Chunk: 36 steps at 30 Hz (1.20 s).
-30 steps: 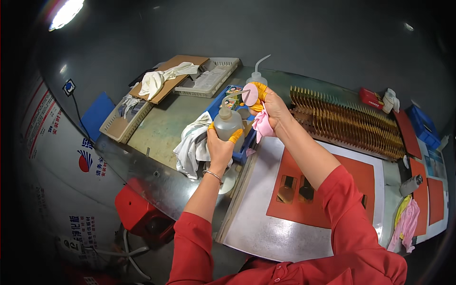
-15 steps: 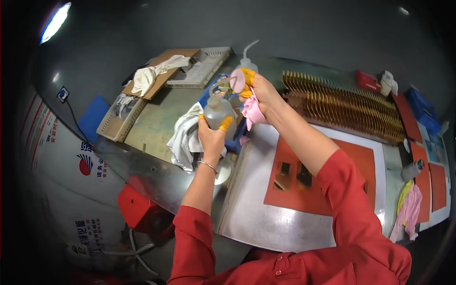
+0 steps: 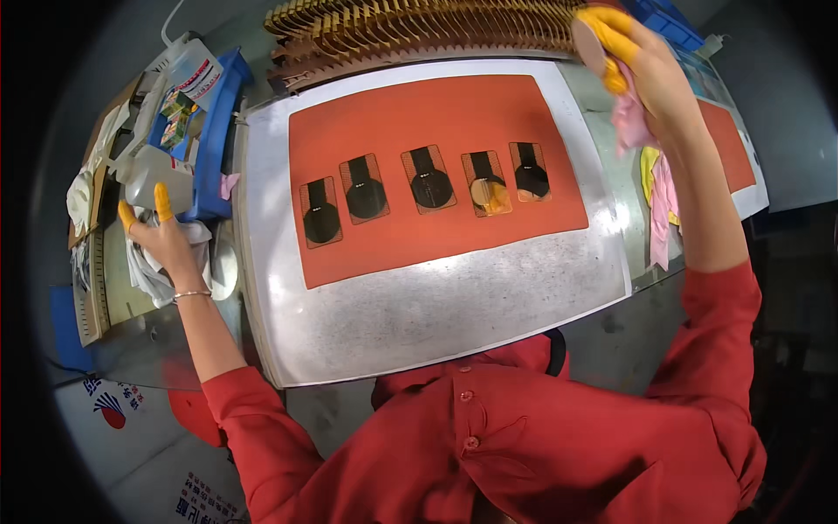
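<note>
In my right hand (image 3: 659, 83), with yellow finger cots on, I grip a round pink pad (image 3: 589, 47) by its back, together with a pink cloth (image 3: 632, 122) that hangs below. It is raised over the right end of a brown slotted rack (image 3: 419, 37). My left hand (image 3: 161, 240), also in yellow finger cots, has its thumb and finger spread at the lower part of a translucent squeeze bottle (image 3: 155, 178); whether they touch it I cannot tell. On an orange mat (image 3: 436, 105) lie several small rectangular panels (image 3: 428, 179) with black keyhole-shaped middles.
The mat lies on a white-edged metal plate (image 3: 454, 301). At left stand a blue bin (image 3: 209, 179), another squeeze bottle (image 3: 194, 70) and a white cloth (image 3: 170, 275). Right of the plate hang pink and yellow cloths (image 3: 661, 210); a blue tray (image 3: 668, 24) stands behind.
My right hand has swung from the bottle's spout to the far right with the pad and cloth. My left hand's grip on the bottle has loosened. The view has turned right and down.
</note>
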Motion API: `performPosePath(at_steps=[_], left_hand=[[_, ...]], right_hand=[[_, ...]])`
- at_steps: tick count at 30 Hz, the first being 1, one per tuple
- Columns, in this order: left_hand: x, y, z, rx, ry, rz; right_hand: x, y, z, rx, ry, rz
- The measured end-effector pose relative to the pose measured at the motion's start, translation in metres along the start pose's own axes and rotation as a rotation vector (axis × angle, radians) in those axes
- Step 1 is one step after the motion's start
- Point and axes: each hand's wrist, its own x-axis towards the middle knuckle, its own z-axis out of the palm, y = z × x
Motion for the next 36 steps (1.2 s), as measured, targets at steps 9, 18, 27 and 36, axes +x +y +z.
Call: performPosePath(at_steps=[9, 18, 27, 36], left_hand=[[-0.097, 0.158, 0.01, -0.377, -0.522, 0.352], [-0.106, 0.121, 0.031, -0.273, -0.414, 0.216], [-0.107, 0.115, 0.033, -0.264, -0.404, 0.147], [-0.108, 0.112, 0.035, -0.272, -0.444, 0.114]], right_hand=[[-0.086, 0.134, -0.003, -0.221, -0.177, 0.071], [-0.075, 0.139, 0.033, -0.545, -0.296, -0.1], [-0.081, 0.135, 0.034, -0.566, -0.282, -0.023], [-0.078, 0.143, 0.041, -0.669, -0.183, -0.2]])
